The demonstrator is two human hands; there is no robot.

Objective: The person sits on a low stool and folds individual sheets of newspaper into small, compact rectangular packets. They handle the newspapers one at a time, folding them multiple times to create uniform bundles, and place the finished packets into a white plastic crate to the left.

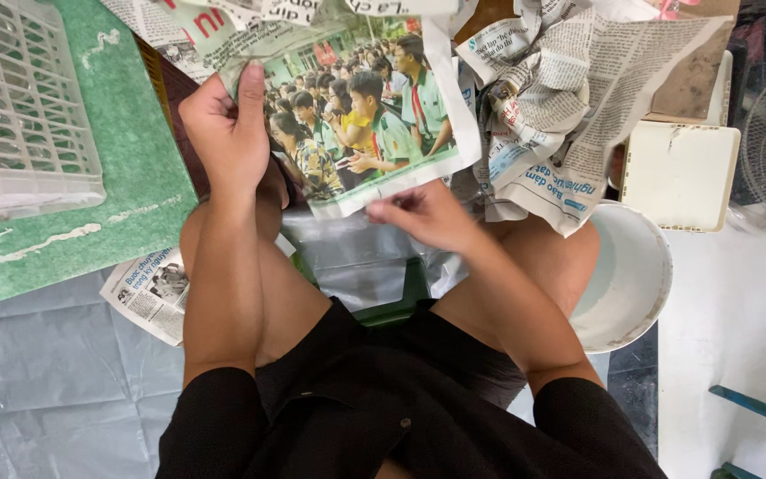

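Right now my left hand [228, 129] pinches the newspaper sheet [374, 106] at its left edge over my lap; my right hand [427, 217] nips its bottom edge. Uneven pulling could tear it crooked.

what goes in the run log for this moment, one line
left hand: grips newspaper sheet at left edge | right hand: pinches its bottom edge | nearby: white bucket, crumpled newspaper, white crate
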